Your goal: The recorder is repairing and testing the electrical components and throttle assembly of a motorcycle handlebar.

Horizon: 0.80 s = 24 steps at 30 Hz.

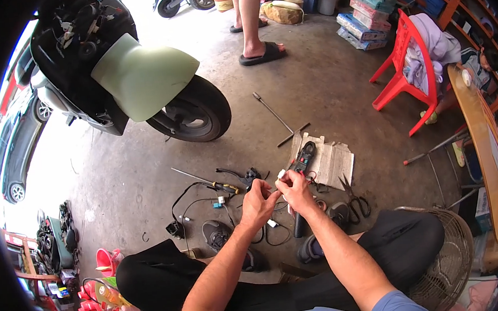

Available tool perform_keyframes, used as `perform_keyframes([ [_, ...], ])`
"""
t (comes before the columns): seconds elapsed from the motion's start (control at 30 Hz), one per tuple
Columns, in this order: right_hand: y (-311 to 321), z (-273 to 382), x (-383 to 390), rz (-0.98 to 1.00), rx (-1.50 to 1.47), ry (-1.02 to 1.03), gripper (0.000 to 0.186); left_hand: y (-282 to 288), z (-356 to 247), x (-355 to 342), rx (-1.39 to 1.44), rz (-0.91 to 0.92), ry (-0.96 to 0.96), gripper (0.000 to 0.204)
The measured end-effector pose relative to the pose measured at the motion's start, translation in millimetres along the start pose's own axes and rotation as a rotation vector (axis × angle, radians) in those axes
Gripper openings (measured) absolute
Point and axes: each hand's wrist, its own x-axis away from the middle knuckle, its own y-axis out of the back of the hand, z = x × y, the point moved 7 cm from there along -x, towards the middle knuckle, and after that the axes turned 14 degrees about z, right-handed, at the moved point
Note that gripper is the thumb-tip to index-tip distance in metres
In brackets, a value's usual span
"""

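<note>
Both of my hands meet in front of my knees, above the floor. My right hand (296, 192) is closed in a pinch on a small white connector (281, 174) that shows at its fingertips. Close beside it, my left hand (257, 205) has thumb and fingers pressed together; whatever lies between them is too small to make out. Just beyond the right hand, a black clamp meter (304, 156) rests on a flattened piece of cardboard (334, 163). A yellow-and-black screwdriver (223, 186) and a black switch-like part (251, 176) lie beyond the left hand.
Black scissors (355, 201) lie by my right shoe, and a T-handle wrench (278, 118) farther out. A cable (174, 211) loops at left. Around stand a partly stripped scooter (149, 75), a red chair (405, 79), a fan (451, 256) and a person in black slippers (261, 54).
</note>
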Motion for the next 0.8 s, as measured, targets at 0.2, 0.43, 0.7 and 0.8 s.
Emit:
perform_keyframes([
  [0.2, 1, 7, 0, 0.012, 0.071, 0.02, 0.018, -1, -4, -1, -0.141, 0.01, -0.097, 0.032],
  [0.43, -2, 4, 1, 0.04, 0.098, -0.05, 0.02, -2, -9, 4, -0.271, -0.041, -0.224, 0.02],
  [0.7, -5, -13, 1, 0.026, -0.173, -0.16, 0.02, -5, -7, 5, -0.248, -0.046, -0.325, 0.013],
  [0.8, -3, -15, 3, -0.017, -0.236, -0.197, 0.018, -6, -4, 6, -0.183, -0.039, -0.329, 0.015],
])
